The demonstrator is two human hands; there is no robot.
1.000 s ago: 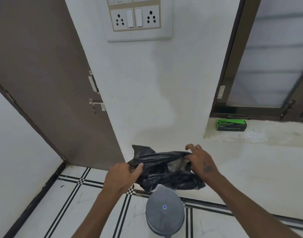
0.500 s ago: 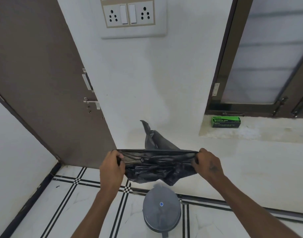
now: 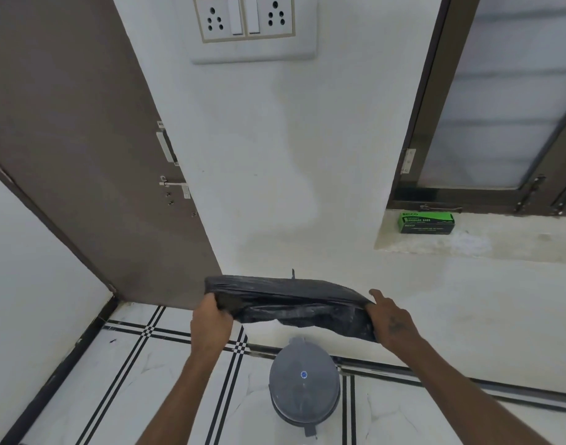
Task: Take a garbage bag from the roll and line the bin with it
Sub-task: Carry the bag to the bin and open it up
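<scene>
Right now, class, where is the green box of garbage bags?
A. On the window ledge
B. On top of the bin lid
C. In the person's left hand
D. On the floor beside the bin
A: the green box sits on the window ledge, while both hands hold the black bag stretched above the closed bin.

Garbage bag (image 3: pixel 294 303): thin black plastic film, crinkled, slight sheen. Bin (image 3: pixel 304 385): grey plastic, smooth semi-gloss lid. Floor tiles (image 3: pixel 166 374): polished white marble look, glossy, black inlay stripes. Door (image 3: pixel 82 149): brown laminate, matt, with metal latch (image 3: pixel 174 185). Wall (image 3: pixel 275 155): painted white, matt. Box (image 3: pixel 426 222) on the sill: green printed cardboard. Window glass (image 3: pixel 499 91): frosted.
</scene>
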